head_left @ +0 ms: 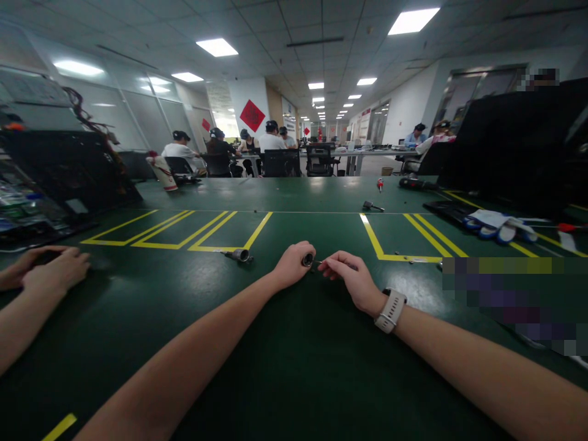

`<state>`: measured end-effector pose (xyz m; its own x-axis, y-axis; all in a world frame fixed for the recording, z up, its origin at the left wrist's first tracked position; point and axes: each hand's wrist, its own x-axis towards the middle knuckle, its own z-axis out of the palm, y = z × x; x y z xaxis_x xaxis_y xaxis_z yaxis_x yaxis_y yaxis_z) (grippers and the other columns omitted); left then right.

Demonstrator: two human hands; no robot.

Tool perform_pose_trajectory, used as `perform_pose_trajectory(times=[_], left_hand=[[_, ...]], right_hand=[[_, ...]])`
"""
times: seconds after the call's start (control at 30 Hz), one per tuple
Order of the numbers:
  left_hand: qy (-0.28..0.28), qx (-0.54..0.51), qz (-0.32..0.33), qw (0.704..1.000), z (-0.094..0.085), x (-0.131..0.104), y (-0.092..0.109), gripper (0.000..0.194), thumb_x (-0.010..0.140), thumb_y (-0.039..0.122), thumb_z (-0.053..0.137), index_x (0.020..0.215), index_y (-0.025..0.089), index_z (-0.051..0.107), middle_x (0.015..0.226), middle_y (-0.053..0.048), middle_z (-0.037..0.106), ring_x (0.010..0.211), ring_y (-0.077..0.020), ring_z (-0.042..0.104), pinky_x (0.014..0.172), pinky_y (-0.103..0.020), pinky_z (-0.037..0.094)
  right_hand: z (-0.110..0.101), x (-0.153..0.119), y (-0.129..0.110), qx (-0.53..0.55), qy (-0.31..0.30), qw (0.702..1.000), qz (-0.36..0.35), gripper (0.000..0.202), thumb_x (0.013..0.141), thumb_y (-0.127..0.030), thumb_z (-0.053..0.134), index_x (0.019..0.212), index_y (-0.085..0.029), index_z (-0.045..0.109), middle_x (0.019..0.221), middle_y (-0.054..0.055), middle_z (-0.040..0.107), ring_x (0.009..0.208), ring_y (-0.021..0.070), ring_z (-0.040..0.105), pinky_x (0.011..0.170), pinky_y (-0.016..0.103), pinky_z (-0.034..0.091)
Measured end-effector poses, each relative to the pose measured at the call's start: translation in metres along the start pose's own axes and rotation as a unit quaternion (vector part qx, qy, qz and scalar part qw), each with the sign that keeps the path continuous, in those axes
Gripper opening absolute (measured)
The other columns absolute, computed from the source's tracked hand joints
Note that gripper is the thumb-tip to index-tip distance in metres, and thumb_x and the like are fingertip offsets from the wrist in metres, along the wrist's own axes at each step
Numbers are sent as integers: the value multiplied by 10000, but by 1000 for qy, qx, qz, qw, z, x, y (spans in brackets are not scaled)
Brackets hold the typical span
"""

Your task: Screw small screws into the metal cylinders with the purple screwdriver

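My left hand (294,263) is closed around a dark cylindrical part (307,260), whose round, hollow end faces right. Close beside it, my right hand (343,271) pinches a thin metal tool (318,262), its tip pointing at that hollow end. Whether the tip touches the part cannot be made out, and the rest of the tool is hidden by my fingers. To the left of my left hand lies a similar dark metal cylinder (239,254) on the green table (285,343). A pale watch (391,310) is on my right wrist.
A co-worker's hands (55,269) rest at the left. Yellow tape lines (229,249) mark the table. Farther off lie a small dark part (372,206), a red-handled tool (380,184) and a power drill (416,182). White-and-blue gloves (498,223) lie right, near a black panel (509,141).
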<state>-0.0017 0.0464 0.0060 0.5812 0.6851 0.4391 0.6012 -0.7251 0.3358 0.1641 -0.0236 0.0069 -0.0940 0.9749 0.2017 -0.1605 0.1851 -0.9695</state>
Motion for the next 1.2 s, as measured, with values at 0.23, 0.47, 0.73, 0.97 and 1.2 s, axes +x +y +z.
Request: perform_pose_trajectory(times=[0.23, 0.47, 0.73, 0.97, 1.2], left_hand=[[-3, -10, 19, 1000, 1, -1, -1, 95, 693, 83, 537, 678, 168, 496, 703, 8, 480, 671, -136, 463, 612, -254, 346], [6, -38, 16, 999, 3, 0, -3, 99, 701, 89, 524, 662, 168, 480, 691, 12, 469, 659, -132, 458, 607, -250, 353], [2, -12, 17, 1000, 1, 0, 0, 103, 687, 66, 524, 672, 163, 496, 690, 11, 474, 655, -133, 462, 606, -253, 346], [-17, 45, 39, 998, 1, -1, 1, 97, 703, 67, 515, 703, 165, 518, 712, 3, 493, 665, -137, 468, 617, -261, 342], [-4, -20, 30, 999, 2, 1, -2, 98, 681, 78, 528, 662, 166, 488, 679, 14, 465, 653, -131, 458, 603, -247, 349]], right_hand=[[-6, 6, 1, 55, -3, 997, 53, 146, 713, -303, 604, 692, -165, 645, 715, 46, 688, 627, 146, 585, 605, 288, 422], [-8, 8, -1, 88, -2, 993, 80, 143, 703, -293, 608, 705, -156, 647, 712, 49, 691, 627, 143, 589, 613, 285, 424], [-2, 5, 0, 71, 18, 996, 53, 131, 698, -294, 625, 670, -167, 640, 685, 28, 677, 616, 134, 570, 594, 273, 394], [-5, 6, 0, 81, 2, 994, 70, 123, 700, -267, 612, 657, -155, 643, 658, 38, 674, 611, 145, 582, 604, 286, 415], [-10, 12, 0, 117, 13, 987, 106, 117, 671, -253, 601, 658, -142, 639, 647, 55, 684, 579, 138, 584, 594, 278, 430]])
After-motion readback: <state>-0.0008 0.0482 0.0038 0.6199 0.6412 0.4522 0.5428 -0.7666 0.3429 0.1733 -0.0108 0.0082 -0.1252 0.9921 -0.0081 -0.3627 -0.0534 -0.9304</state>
